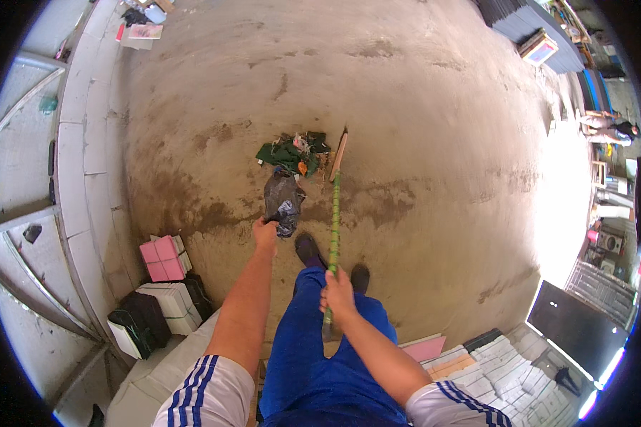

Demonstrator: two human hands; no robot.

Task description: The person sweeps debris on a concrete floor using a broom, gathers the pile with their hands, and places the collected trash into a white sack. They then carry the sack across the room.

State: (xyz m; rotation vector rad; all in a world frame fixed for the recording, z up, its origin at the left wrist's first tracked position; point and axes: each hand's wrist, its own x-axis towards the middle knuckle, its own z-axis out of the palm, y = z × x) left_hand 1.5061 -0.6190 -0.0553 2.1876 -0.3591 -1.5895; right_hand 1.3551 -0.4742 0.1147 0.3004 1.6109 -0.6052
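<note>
While left hand [266,233] forward, right hand [339,292] nearer.

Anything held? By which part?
Left hand: bag, by its edge. Right hand: broom, by its green handle, toward the end nearer the person.

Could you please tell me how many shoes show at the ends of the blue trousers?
2: one shoe between the dark bag and the broom, the other shoe right of the broom. Neither is hidden.
</note>
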